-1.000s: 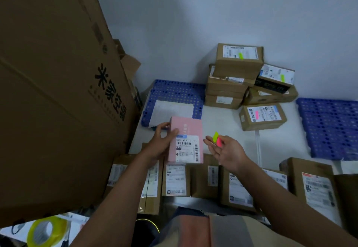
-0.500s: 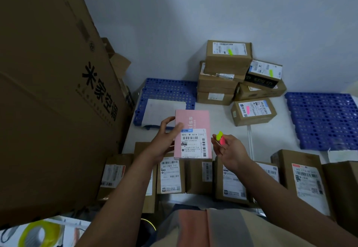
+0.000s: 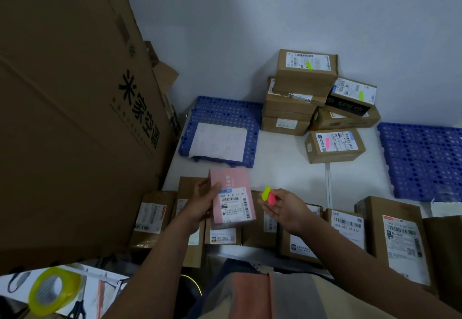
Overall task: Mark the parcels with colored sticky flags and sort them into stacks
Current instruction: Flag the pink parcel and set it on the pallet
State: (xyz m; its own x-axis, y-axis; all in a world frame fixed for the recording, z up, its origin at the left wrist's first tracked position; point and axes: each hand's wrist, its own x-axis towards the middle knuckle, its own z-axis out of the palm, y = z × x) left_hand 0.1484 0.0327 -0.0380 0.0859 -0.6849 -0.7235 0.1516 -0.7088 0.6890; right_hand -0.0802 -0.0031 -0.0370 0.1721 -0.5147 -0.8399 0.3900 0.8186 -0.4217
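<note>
My left hand (image 3: 201, 203) grips a pink parcel (image 3: 232, 195) with a white shipping label, held above a row of brown parcels (image 3: 347, 233) along the near edge. Just right of it, my right hand (image 3: 285, 207) pinches a small pad of sticky flags (image 3: 268, 194), green and pink. At the back a stack of brown parcels (image 3: 300, 91) carries green flags. A single brown parcel (image 3: 333, 144) in front of that stack bears a pink flag.
A huge cardboard box (image 3: 70, 118) fills the left side. Blue perforated mats lie at back left (image 3: 220, 116), with a white sheet on it, and at right (image 3: 422, 158). A yellow tape roll (image 3: 53, 291) and scissors (image 3: 77, 310) lie at bottom left.
My left hand has drawn the pink parcel nearer and tilted it a little leftward. My right hand with the flags has stayed beside it.
</note>
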